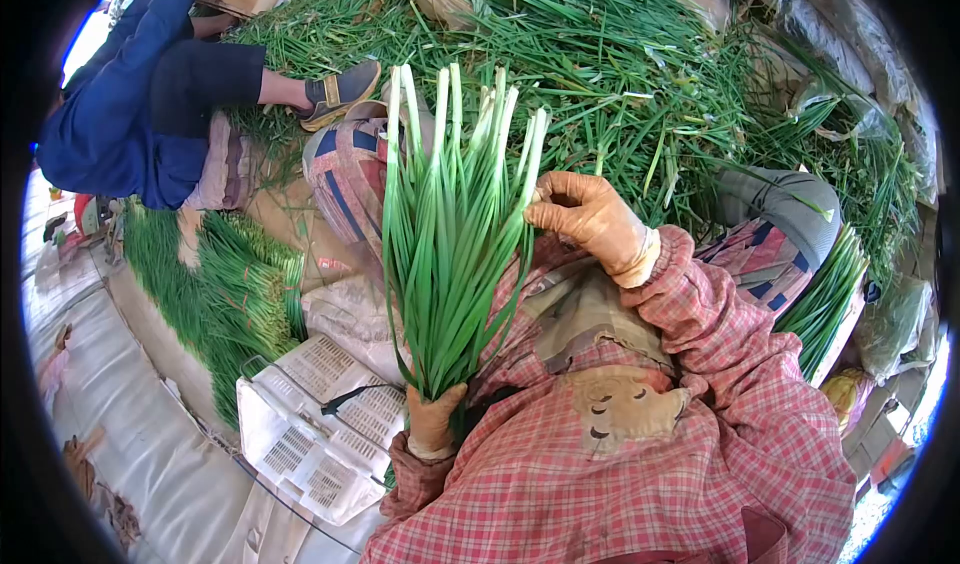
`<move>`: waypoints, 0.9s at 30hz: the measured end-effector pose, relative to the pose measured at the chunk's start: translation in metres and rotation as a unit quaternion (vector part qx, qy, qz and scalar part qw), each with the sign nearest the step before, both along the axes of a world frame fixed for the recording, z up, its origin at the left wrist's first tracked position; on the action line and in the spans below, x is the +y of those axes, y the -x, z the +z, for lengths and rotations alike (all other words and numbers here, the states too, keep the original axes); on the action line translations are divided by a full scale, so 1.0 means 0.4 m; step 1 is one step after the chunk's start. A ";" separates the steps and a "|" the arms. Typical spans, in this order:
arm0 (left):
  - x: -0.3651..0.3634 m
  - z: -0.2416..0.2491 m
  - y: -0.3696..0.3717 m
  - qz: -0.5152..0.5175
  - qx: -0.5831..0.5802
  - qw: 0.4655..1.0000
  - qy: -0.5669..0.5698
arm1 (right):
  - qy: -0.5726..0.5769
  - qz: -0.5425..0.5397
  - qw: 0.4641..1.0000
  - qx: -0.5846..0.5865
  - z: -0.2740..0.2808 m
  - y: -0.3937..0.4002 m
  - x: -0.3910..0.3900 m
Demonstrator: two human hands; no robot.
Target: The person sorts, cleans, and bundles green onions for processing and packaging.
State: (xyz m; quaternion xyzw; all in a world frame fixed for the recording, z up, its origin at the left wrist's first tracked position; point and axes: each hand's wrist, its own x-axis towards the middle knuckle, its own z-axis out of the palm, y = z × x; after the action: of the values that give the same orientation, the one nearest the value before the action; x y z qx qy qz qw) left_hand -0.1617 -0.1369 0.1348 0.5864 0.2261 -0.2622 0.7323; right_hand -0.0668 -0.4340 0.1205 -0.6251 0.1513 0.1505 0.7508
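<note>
A bunch of garlic chives (450, 254) stands upright before me, its white stem ends at the top and green leaves below. My left hand (433, 419), in a tan glove, is wrapped round the leaves at the bottom of the bunch. At the bunch's right edge, my gloved right hand (595, 222) has thumb and finger pinched on a stalk just under its white part. The fingertips partly hide that contact. Behind the bunch, the leaf pile rises past my knees.
Loose green leaves (640, 84) are heaped ahead. Left of me stands a white plastic crate (300, 444); beyond it lie bundled chives (220, 294). A co-worker in a blue top (120, 144) sits at upper left. More chives (825, 299) lie beside my right knee, near plastic sheeting (890, 334).
</note>
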 end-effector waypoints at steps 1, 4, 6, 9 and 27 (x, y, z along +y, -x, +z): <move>-0.003 0.005 -0.002 0.001 0.002 1.000 -0.001 | 0.054 0.020 0.998 -0.015 0.008 0.001 -0.011; 0.000 0.005 -0.006 -0.010 0.004 1.000 0.003 | 0.166 0.054 0.982 -0.071 0.008 0.022 -0.045; 0.001 0.004 -0.007 -0.019 0.002 1.000 0.005 | 0.177 0.061 0.979 -0.081 -0.008 0.040 -0.062; 0.001 -0.002 -0.002 -0.033 -0.008 0.999 -0.012 | 0.127 0.015 0.991 -0.033 -0.015 0.056 -0.060; -0.015 -0.001 -0.001 -0.011 0.006 1.000 -0.015 | 0.778 -0.185 0.599 0.037 -0.107 0.112 -0.685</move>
State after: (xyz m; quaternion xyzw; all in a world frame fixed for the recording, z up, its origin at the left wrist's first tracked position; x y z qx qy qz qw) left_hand -0.1611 -0.1428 0.1344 0.5985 0.2278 -0.2700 0.7190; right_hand -0.1116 -0.7081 0.0776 -0.9252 0.3512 -0.1429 -0.0140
